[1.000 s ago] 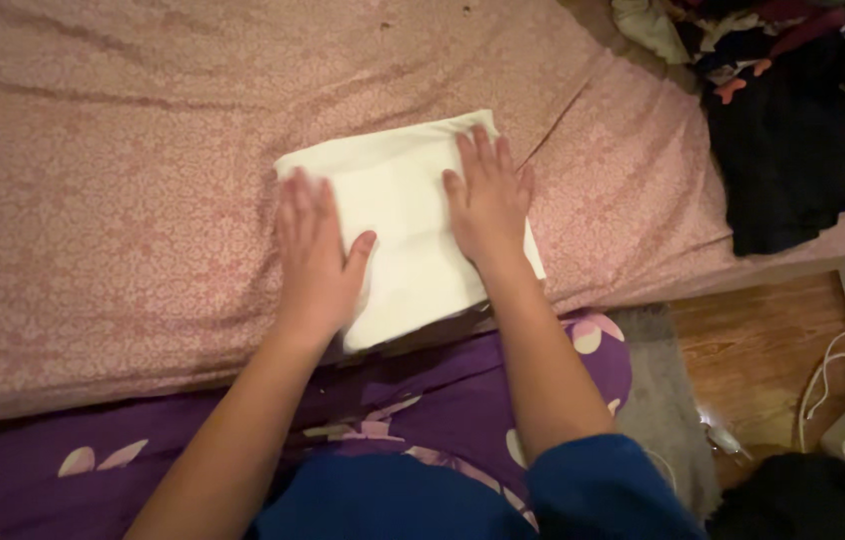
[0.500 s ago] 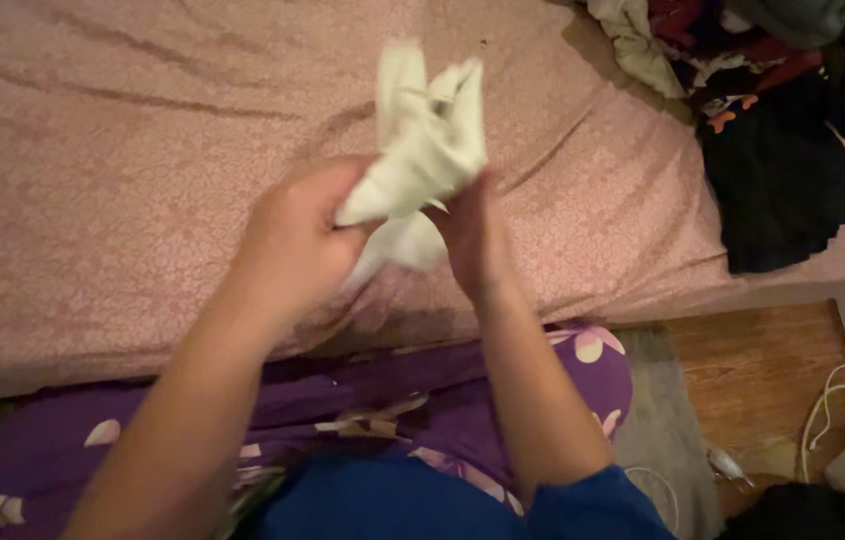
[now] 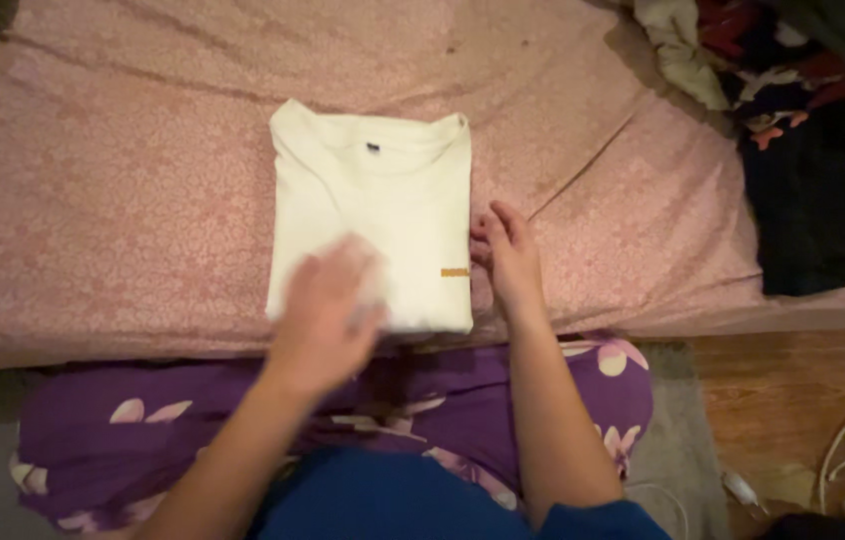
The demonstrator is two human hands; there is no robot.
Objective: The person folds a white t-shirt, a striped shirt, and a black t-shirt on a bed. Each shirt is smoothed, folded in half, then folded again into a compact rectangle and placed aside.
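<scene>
A folded cream shirt (image 3: 373, 220) lay on a pink bed (image 3: 113, 220). The open left hand (image 3: 328, 305) rested on it, the open right hand (image 3: 508, 255) beside it. Dark clothes (image 3: 813, 190) were piled well apart.

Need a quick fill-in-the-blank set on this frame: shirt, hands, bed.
1. The folded shirt is ____ in colour.
2. It lies on a ____ bedsheet.
3. The blurred left hand is over the shirt's ____ edge.
4. The right hand rests at the shirt's ____ side.

Missing words: white; pink; near (bottom); right
</scene>
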